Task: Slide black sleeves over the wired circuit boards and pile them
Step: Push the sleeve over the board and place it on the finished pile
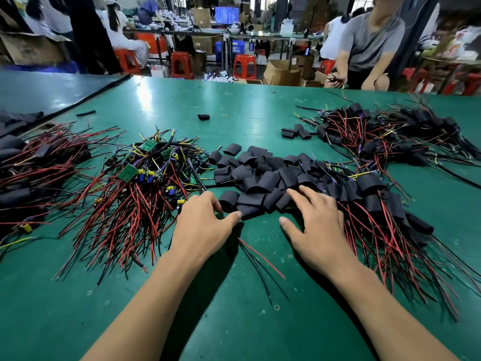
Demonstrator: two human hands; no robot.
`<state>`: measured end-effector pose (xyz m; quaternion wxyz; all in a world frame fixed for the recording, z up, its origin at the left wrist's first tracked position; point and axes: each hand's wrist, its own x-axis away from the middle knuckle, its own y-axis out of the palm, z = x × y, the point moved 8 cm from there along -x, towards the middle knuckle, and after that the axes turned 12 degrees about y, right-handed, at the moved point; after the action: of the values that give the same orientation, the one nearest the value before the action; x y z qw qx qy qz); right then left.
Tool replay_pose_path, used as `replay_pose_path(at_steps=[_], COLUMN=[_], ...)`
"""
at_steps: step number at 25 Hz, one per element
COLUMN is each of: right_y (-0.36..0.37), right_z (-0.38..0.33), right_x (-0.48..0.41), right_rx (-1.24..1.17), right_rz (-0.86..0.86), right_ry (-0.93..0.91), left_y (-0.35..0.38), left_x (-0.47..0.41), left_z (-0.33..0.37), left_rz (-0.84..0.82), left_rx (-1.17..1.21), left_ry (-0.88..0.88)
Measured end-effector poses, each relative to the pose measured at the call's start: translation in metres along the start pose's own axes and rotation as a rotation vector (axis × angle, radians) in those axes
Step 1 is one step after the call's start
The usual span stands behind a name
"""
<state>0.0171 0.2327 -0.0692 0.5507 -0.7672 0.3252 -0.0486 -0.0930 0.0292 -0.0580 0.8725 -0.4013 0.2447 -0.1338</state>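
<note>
My left hand [205,225] is curled, thumb and fingers closing round one wired piece [240,225]. Its dark end shows just under my thumb, and its red and black leads trail back across the green desk [234,321] toward me. I cannot tell whether that end already wears a sleeve. My right hand [312,227] lies flat with the fingers spread and fairly straight, holding nothing. The fingertips touch the near edge of the heap of loose black sleeves [260,175], which sits in the middle of the desk directly beyond both hands.

Just left of that heap lies the tangle of bare circuit boards [145,173], green boards with blue and yellow parts on top and red and black wires fanning out toward me. To the right of my right hand, touching the sleeve heap, is a pile of sleeved boards [377,204] with their wires spread over the desk. A second sleeved pile [385,131] lies farther back on the right, and a third [31,165] at the far left.

A few sleeves [296,132] sit apart near the back pile. A single sleeve [203,117] lies alone farther back. A person in a grey shirt [372,43] leans at the far side.
</note>
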Motion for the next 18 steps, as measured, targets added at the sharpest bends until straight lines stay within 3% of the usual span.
replay_pose_path(at_steps=[4, 7, 9, 14, 16, 18], right_y=[0.011, -0.001, -0.006, 0.016, 0.011, 0.001], right_z=[-0.001, -0.007, -0.01, -0.013, -0.014, -0.017], right_x=[0.003, 0.005, 0.004, 0.006, 0.006, 0.007], right_rx=[0.071, -0.047, -0.08, 0.031, -0.026, -0.093], right_rz=[-0.054, 0.012, 0.026, -0.157, -0.126, -0.067], right_ry=[-0.024, -0.065, -0.077, -0.091, -0.114, -0.14], left_y=[0.002, -0.003, -0.004, 0.016, 0.022, 0.024], left_x=[0.009, 0.008, 0.007, 0.014, 0.015, 0.017], left_z=[0.0, 0.001, -0.005, 0.001, 0.005, 0.002], left_rz=[-0.135, -0.116, -0.073, -0.051, -0.057, -0.053], left_rx=[-0.129, 0.02, 0.275, 1.111, 1.293, 1.267], left_ry=[-0.053, -0.098, -0.19, -0.458, -0.521, -0.527])
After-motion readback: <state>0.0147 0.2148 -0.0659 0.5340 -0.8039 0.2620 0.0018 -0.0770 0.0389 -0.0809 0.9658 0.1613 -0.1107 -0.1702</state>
